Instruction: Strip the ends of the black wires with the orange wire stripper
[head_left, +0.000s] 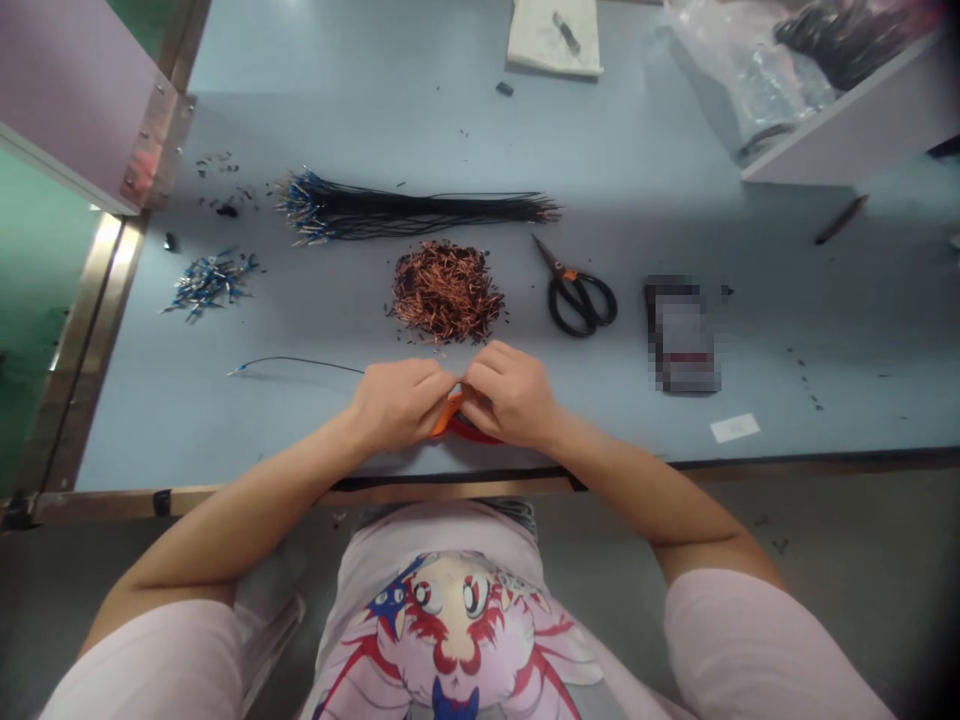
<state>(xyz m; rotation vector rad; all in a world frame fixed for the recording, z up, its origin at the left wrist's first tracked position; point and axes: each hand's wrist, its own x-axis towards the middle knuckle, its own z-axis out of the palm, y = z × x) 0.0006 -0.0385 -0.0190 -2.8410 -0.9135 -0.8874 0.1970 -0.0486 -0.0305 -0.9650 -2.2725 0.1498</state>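
My left hand [401, 400] is closed around a thin black wire [315, 362]. The wire trails out to the left over the table and ends in a blue terminal [238, 370]. My right hand [510, 395] is closed too, its fingertips meeting those of the left in a pinch at the wire's other end, which is mostly hidden. Directly beneath both hands lies a tool with orange and red handles [480, 433], largely covered by them. Just beyond my fingers is a heap of short copper-coloured strands and dark bits [448, 292].
A bundle of black wires with blue terminals [420, 208] lies farther back. Loose blue terminals [210, 283] are piled left. Black-handled scissors [577, 295], a blurred dark device [682, 335] and a white slip [735, 428] lie right. Plastic bags [757, 75] sit behind a panel [847, 120].
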